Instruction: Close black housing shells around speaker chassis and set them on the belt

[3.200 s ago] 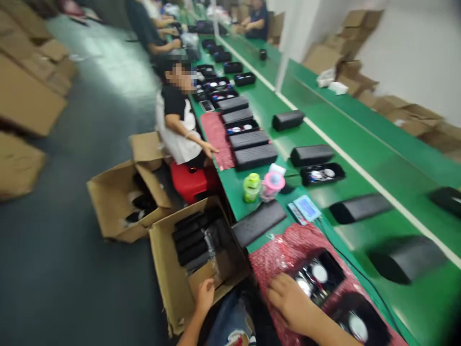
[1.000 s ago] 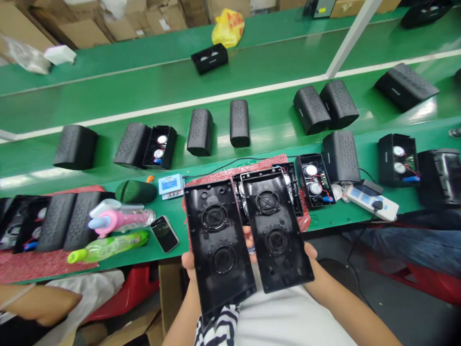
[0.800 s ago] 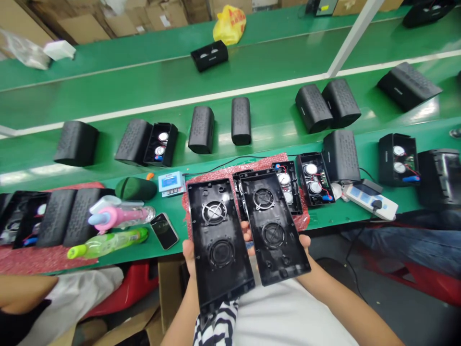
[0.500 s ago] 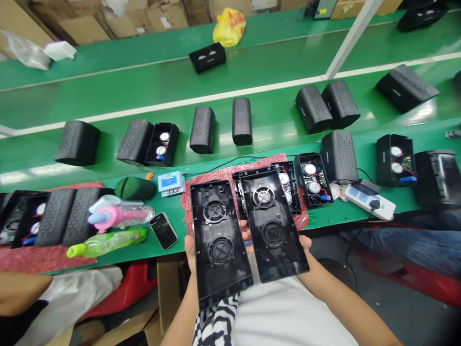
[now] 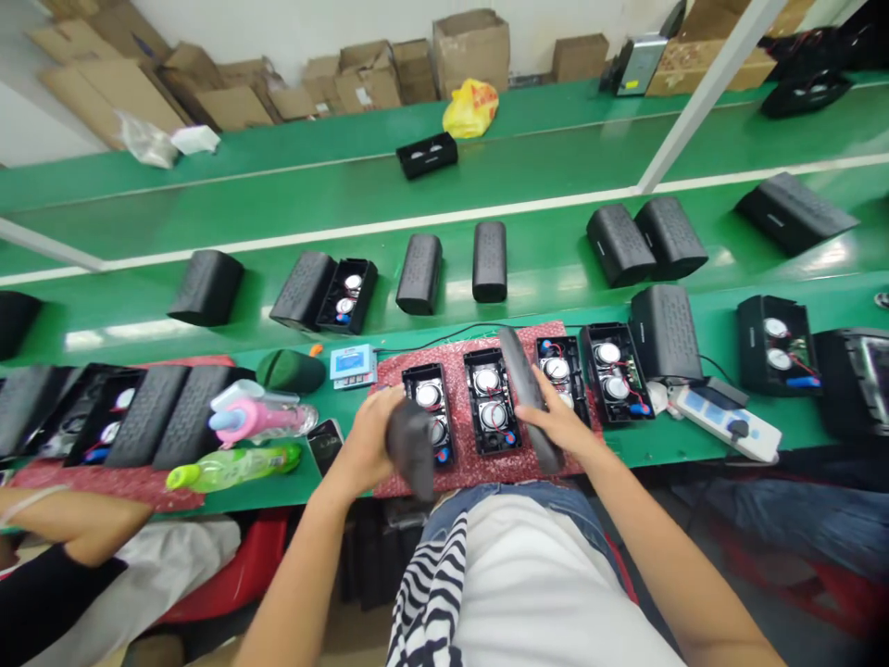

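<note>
My left hand (image 5: 367,443) is wrapped around a black speaker cover (image 5: 412,443), tilted on edge and a little blurred. In my right hand (image 5: 556,419) is a second black speaker cover (image 5: 522,380), also held edge-on. Beneath them, on red bubble wrap (image 5: 462,463), lie open speaker housings with round silver-white drivers and red and blue wiring. The left housing (image 5: 427,394) is partly hidden behind the left cover. The middle housing (image 5: 492,403) lies in plain view between my hands. Part of the right housing (image 5: 566,359) is covered by my right hand and its cover.
Another open housing (image 5: 615,371) adjoins the wrap, and a power strip (image 5: 729,421) lies farther right. To the left are a blue-white box (image 5: 353,364), a phone (image 5: 325,445), a green bottle (image 5: 236,468) and a pink bottle (image 5: 260,419). A co-worker's arm (image 5: 83,523) rests at left.
The two covers were side by side with their insides facing up; now they are apart and turned on edge over the housings. My hands have separated, and the view has tilted upward.
</note>
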A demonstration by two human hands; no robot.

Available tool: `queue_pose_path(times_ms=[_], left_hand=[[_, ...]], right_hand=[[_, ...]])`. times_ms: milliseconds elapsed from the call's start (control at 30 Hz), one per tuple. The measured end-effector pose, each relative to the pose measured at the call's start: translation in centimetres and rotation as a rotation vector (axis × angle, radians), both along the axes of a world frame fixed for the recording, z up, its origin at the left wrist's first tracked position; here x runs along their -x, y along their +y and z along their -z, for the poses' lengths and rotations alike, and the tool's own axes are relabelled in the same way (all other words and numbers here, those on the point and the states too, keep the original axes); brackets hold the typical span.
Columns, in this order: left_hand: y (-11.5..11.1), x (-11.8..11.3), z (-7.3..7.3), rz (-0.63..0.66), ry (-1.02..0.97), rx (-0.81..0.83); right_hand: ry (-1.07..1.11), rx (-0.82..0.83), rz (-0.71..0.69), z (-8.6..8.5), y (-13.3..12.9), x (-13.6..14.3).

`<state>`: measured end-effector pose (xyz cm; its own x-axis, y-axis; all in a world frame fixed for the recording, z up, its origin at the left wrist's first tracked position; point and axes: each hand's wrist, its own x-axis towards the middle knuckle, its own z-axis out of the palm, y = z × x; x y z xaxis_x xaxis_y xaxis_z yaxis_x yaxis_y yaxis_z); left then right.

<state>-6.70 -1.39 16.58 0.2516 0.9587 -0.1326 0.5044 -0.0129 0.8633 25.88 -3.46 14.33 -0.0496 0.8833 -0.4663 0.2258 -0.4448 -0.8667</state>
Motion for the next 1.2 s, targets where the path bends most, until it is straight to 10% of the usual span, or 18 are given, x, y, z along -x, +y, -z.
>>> queue_pose_path(times_ms=[233,567,700,833,900,1200], left_hand=[[5.6,-0.7,4.2,0.867,0.636,-0.244],[6.7,0.6,8.8,0.949,0.797,-0.449],[5.6,-0.4,8.7,0.701,0.876,-0.414],[3.7,-3.2,9.6,-0.172,0.802,-0.137],[2.8,-4.6,10.3,-0.404,0.708,0.022],[2.6,-6.3,10.5,-0.327,0.655,0.061]], right_hand=[[-0.914,0.023,-0.196,5.3,0.9,7.8],[-0.935,0.108,-0.252,6.3,2.7,9.3],[-0.959,0.081,-0.232,6.2,3.0,9.5],[-0.958,0.046,-0.214,6.2,2.6,9.4],[-0.963,0.02,-0.204,6.1,2.4,9.4],[-1.023,-0.035,-0.203,6.2,2.0,9.3]])
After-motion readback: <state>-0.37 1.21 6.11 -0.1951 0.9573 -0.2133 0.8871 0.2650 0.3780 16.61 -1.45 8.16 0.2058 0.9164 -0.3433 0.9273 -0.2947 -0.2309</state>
